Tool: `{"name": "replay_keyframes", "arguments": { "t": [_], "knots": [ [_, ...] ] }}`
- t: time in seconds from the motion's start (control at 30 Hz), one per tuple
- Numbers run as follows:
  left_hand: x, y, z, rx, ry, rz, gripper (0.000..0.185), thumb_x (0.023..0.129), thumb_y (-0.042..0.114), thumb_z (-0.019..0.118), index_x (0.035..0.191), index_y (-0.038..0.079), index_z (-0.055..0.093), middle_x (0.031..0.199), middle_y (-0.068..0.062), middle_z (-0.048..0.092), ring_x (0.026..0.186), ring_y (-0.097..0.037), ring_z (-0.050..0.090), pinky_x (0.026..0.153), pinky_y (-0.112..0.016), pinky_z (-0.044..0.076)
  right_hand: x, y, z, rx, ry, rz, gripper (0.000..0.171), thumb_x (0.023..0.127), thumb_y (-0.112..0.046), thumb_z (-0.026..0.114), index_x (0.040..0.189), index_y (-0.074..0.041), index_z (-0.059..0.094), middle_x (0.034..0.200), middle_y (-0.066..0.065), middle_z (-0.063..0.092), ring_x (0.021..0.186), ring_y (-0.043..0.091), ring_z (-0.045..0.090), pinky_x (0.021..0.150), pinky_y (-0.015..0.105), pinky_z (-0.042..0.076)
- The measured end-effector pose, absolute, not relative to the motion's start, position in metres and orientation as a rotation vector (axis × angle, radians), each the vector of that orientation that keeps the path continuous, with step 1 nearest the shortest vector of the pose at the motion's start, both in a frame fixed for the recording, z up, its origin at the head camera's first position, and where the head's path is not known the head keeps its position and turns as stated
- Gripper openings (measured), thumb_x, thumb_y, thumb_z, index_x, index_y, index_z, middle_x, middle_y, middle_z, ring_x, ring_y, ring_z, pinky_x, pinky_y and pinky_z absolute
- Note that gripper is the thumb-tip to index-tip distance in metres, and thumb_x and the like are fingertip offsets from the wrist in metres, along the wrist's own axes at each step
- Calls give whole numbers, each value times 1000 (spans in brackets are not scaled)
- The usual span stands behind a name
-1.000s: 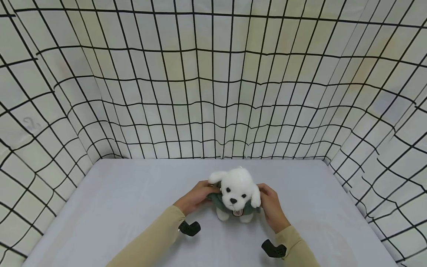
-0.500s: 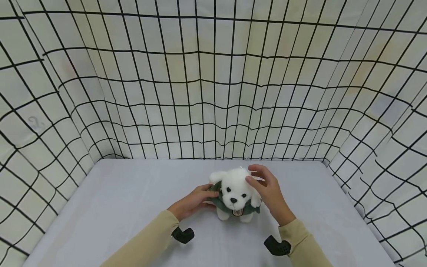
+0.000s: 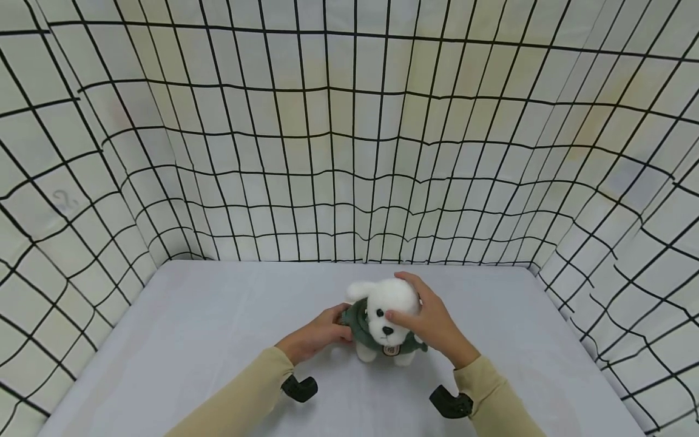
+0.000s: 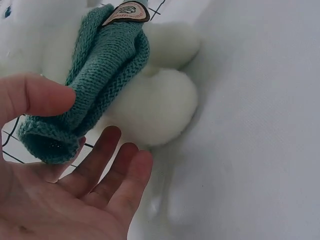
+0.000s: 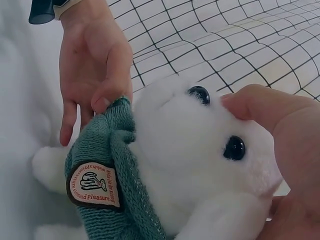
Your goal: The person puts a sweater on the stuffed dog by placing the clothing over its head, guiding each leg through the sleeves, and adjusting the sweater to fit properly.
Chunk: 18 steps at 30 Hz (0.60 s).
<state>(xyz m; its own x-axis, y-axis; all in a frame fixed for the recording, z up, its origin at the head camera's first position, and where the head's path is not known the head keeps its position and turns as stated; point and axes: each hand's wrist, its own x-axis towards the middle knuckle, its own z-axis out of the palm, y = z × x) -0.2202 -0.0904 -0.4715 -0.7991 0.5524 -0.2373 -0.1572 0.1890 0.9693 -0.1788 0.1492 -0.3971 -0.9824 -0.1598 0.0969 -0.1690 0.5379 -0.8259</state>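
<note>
Nearest to the camera are two beige sleeves point(image 3: 235, 397), each with a black wrist mount point(image 3: 298, 388) under it. The left hand point(image 3: 315, 335) reaches in from the left side. Its thumb and first finger pinch the edge of the green knitted sweater point(image 4: 95, 80) of the toy, and the other fingers point(image 4: 120, 170) are straight and a little apart, below the white body. The right hand point(image 3: 431, 318) lies over the head of the white plush dog point(image 3: 384, 318). Its fingers curl round the top and the right side of the head, and the thumb point(image 5: 260, 107) presses on the face just beside one black eye point(image 5: 234, 148).

The plush dog sits upright on the pale grey counter point(image 3: 180, 340), a little in front of the back edge and near the middle, between the two hands. Its face is turned toward the person. On the front of the sweater there is a small oval label point(image 5: 94, 184) with a brown border.

Behind the counter and at both sides hangs a white cloth with a black grid point(image 3: 349, 152), which closes the place like walls.
</note>
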Motion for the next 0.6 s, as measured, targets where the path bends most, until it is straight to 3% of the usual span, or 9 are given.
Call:
{"name": "replay_keyframes", "arguments": {
  "t": [0.33, 0.6],
  "knots": [
    [-220, -91, -469, 443, 1954, 1654, 60, 79, 7, 63, 136, 6, 46, 131, -14, 57, 115, -19, 56, 92, -31, 48, -175, 171, -397, 255, -2740, 1547, 67, 84, -30, 74, 141, -28, 39, 141, 10, 47, 119, 35, 53, 86, 48, 53],
    [-222, -88, -471, 437, 1996, 1651, 57, 83, 20, 73, 134, 15, 50, 137, -6, 51, 124, -25, 52, 99, -40, 46, -171, 195, -399, 234, -2713, 1639, 65, 89, -26, 70, 143, -21, 36, 141, 12, 45, 122, 34, 49, 91, 45, 50]
  ]
}}
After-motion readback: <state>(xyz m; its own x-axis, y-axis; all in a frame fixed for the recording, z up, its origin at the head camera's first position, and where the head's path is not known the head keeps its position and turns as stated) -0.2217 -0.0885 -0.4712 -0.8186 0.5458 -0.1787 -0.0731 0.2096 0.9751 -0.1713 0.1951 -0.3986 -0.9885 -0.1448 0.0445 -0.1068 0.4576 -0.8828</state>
